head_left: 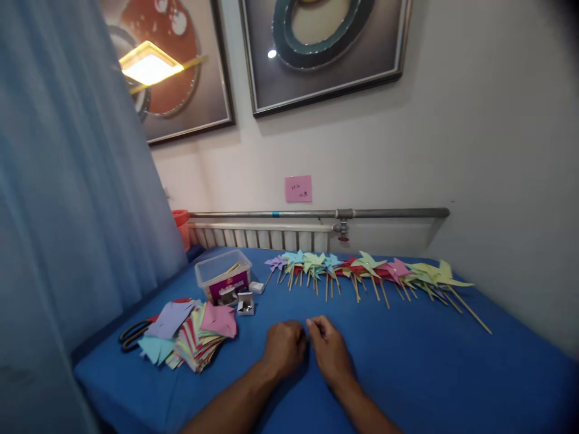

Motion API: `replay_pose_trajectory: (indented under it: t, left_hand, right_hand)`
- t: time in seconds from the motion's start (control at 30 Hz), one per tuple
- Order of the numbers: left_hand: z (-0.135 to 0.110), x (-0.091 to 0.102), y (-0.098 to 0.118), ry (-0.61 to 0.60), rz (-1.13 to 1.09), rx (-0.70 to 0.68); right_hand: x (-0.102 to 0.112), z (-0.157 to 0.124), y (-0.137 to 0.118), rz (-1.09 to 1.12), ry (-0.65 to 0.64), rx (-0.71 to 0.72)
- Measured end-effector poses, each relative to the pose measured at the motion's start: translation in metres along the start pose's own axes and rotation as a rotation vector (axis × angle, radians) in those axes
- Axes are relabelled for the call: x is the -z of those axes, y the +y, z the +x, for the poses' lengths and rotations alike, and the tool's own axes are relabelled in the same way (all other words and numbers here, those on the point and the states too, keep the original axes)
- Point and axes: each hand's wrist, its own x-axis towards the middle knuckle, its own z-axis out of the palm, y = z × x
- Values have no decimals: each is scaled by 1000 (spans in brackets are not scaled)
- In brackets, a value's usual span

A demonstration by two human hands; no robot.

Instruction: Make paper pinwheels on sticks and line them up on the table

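Note:
My left hand (284,348) rests on the blue cover, fingers curled into a fist. Close beside it, my right hand (329,351) is closed with thumb and forefinger pinched together. Anything inside either hand is hidden or too small to make out. To the left lies a fanned stack of cut coloured paper squares (199,337), with a lilac sheet (168,320) by it. Beyond the hands, a row of finished paper pinwheels (368,263) on thin wooden sticks runs to the right. A small open box (245,304) holds tiny pieces, perhaps pins.
A clear plastic tub (224,268) with sticks stands at the back left, a small white box (256,287) beside it. Black-handled scissors (134,335) lie partly under paper. A blue curtain (81,181) hangs at left. A pipe (398,213) and radiator (257,236) line the wall.

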Motion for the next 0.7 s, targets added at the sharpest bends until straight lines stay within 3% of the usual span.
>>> replay_pose_trajectory:
  t: [0.1, 0.27, 0.47, 0.57, 0.7]
  left_hand:
    - [-4, 6, 3, -35, 52, -73]
    - [-4, 20, 3, -27, 92, -38]
    - [-33, 26, -3, -27, 155, -64]
    - [-49, 39, -17, 0, 254, -36]
    - [-64, 76, -56, 142, 457, 56]
  right_hand:
    - [3, -3, -4, -49, -26, -10]
    - [8, -13, -12, -141, -37, 45]
    - [11, -14, -10, -189, -41, 71]
    - [11, -14, -11, -179, -56, 68]
    - [9, -16, -12, -177, -62, 50]
